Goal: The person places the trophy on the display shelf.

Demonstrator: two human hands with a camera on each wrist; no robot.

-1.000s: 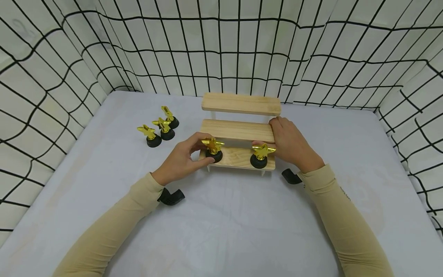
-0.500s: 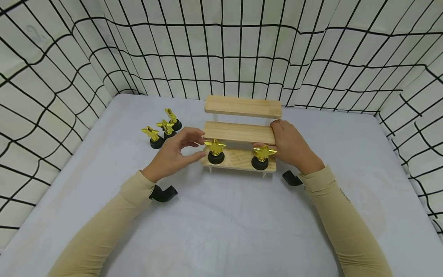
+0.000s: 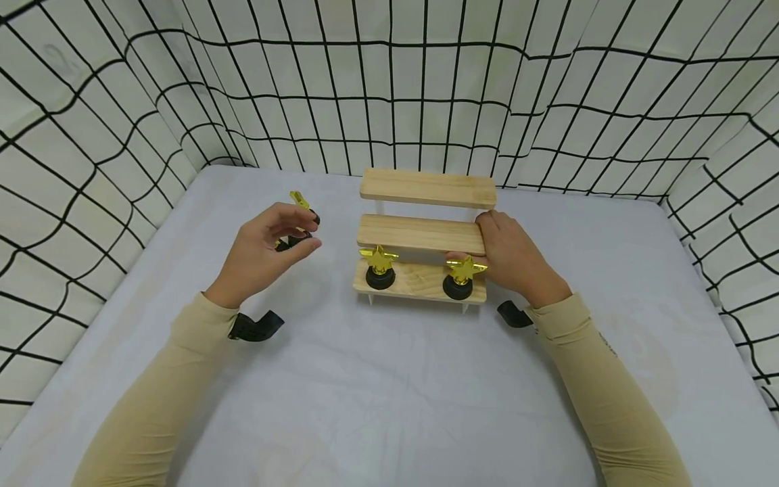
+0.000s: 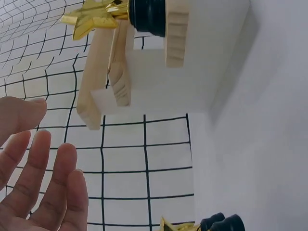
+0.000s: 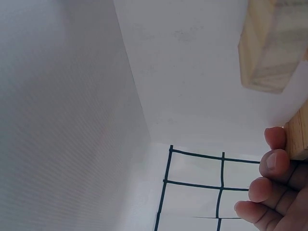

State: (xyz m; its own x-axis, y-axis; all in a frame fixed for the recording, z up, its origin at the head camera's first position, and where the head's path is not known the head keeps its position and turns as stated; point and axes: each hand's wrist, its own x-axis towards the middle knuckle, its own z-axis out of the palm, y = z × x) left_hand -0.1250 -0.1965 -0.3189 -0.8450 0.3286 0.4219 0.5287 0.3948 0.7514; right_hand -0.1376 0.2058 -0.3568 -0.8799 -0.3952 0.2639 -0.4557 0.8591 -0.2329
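A stepped wooden display shelf (image 3: 420, 233) with three light boards stands mid-table. Two small gold star trophies on round black bases stand on its lowest board: the left trophy (image 3: 380, 267) and the right trophy (image 3: 460, 279). My right hand (image 3: 514, 253) grips the right end of the middle board, thumb in front. To the shelf's left, my left hand (image 3: 258, 250) hovers with relaxed fingers and nothing between them, partly hiding the loose trophies. A far loose trophy (image 3: 299, 199) shows above the fingers. The left wrist view shows the empty left hand (image 4: 43, 178) apart from the shelf.
White cloth covers the table (image 3: 414, 392). A white wall with a black wire-like grid (image 3: 420, 101) surrounds it at the back and sides. Black curved wrist pieces sit beside the left wrist (image 3: 255, 326) and the right wrist (image 3: 514, 314).
My left hand has let go of the left trophy on the lowest board and moved left to the loose trophies. The right hand has stayed on the shelf.
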